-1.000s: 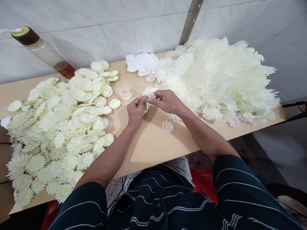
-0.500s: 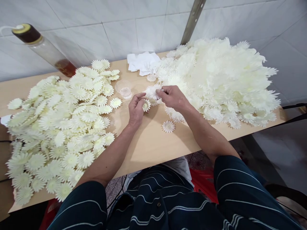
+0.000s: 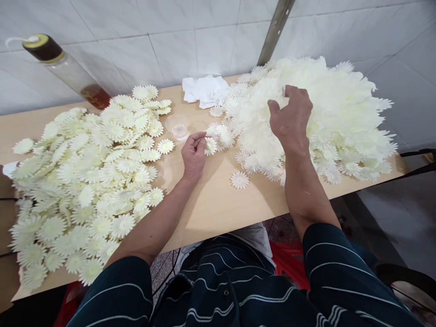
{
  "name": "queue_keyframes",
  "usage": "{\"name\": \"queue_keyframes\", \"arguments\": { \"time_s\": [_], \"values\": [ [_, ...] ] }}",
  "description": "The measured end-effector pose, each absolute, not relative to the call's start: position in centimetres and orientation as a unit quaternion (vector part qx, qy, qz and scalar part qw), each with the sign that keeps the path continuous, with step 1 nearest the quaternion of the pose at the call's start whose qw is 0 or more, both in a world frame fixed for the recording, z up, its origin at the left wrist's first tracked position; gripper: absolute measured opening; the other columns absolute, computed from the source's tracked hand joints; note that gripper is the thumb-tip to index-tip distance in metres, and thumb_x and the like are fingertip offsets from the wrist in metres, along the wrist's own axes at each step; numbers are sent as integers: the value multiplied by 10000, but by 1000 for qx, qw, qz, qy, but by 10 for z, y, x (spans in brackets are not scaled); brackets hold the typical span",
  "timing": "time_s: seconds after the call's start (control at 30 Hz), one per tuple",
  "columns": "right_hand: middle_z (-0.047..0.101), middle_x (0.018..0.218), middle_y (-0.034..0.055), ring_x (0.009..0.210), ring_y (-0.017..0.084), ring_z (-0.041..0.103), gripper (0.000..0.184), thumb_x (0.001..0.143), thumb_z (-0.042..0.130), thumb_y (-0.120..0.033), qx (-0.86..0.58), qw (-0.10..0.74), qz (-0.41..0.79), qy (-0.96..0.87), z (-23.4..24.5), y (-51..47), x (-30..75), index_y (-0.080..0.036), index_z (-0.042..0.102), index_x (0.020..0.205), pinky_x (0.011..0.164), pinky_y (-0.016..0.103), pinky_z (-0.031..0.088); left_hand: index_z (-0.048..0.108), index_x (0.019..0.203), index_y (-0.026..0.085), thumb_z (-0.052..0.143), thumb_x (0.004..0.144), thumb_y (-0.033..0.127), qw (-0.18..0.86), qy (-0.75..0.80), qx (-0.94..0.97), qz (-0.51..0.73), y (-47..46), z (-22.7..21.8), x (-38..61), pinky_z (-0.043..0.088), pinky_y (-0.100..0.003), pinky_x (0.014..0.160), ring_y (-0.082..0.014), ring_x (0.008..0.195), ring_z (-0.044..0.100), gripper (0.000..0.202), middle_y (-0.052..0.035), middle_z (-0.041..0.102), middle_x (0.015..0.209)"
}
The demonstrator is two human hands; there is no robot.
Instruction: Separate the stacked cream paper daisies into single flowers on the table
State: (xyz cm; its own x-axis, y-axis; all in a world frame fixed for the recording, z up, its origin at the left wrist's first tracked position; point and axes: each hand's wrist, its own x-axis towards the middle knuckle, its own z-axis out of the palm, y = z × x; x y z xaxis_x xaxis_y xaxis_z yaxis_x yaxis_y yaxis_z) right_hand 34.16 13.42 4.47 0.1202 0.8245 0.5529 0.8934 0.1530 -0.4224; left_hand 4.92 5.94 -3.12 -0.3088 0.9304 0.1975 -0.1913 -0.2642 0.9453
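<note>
My left hand (image 3: 194, 154) is closed in a pinch above the middle of the table, and a small cream artificial flower (image 3: 210, 146) with a pale centre is at its fingertips. Just beyond, a few loose white flower pieces (image 3: 224, 135) lie together. My right hand (image 3: 291, 113) reaches over the large heap of white artificial flower pieces (image 3: 327, 100), its thumb and forefinger spread apart. Whether its forefinger touches a piece is hard to tell. A small clear dish (image 3: 177, 127) lies left of the loose pieces.
Another heap of cream flowers (image 3: 91, 181) covers the table's left side. Behind it leans a bottle (image 3: 75, 77) with brown liquid. Crumpled white tissue (image 3: 205, 91) lies near the tiled wall. A single flower (image 3: 240, 180) rests near the table's front edge (image 3: 235, 221).
My right hand has left the loose pieces beside my left hand and moved up and right over the white heap, its fingers now apart. My left hand has stayed almost in place.
</note>
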Motion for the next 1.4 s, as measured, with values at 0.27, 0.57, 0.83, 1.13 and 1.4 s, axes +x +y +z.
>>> {"name": "queue_keyframes", "arguments": {
  "time_s": [0.27,0.57,0.83,1.13,1.4],
  "values": [
    [807,981,150,1052,366,744,393,1130,524,-569,-667,356,-19,-654,48,136,341,-265,760,1211,1013,561,539,702,1025,231,771,891,328,423,465,362,688,56,-29,50,466,-267,521,-147,610,601,179,-7,632,835],
    [771,1246,187,1017,278,668,367,1089,639,-579,-624,465,45,-627,71,117,322,-243,747,1188,975,471,507,719,1017,219,824,964,352,369,490,395,684,55,-25,52,541,-234,640,-120,702,635,177,-7,696,878],
    [810,1023,110,979,260,723,514,869,849,-715,-502,316,369,-716,54,75,223,-218,718,886,851,358,524,727,1075,232,844,986,482,336,483,440,678,50,-20,54,638,-315,905,-197,951,818,290,-52,821,976],
    [419,641,-24,689,147,373,595,889,775,-713,-511,298,401,-700,50,68,216,-221,524,665,630,323,280,766,1129,236,856,980,529,366,462,432,682,47,-19,58,646,-335,919,-210,992,824,342,-61,855,1034],
    [331,635,-29,677,140,319,600,943,764,-568,-534,334,354,-691,47,71,220,-236,384,618,622,337,242,755,1018,242,788,997,663,418,441,392,691,52,-22,56,582,-292,695,-139,709,649,423,-23,719,874]
  ]
}}
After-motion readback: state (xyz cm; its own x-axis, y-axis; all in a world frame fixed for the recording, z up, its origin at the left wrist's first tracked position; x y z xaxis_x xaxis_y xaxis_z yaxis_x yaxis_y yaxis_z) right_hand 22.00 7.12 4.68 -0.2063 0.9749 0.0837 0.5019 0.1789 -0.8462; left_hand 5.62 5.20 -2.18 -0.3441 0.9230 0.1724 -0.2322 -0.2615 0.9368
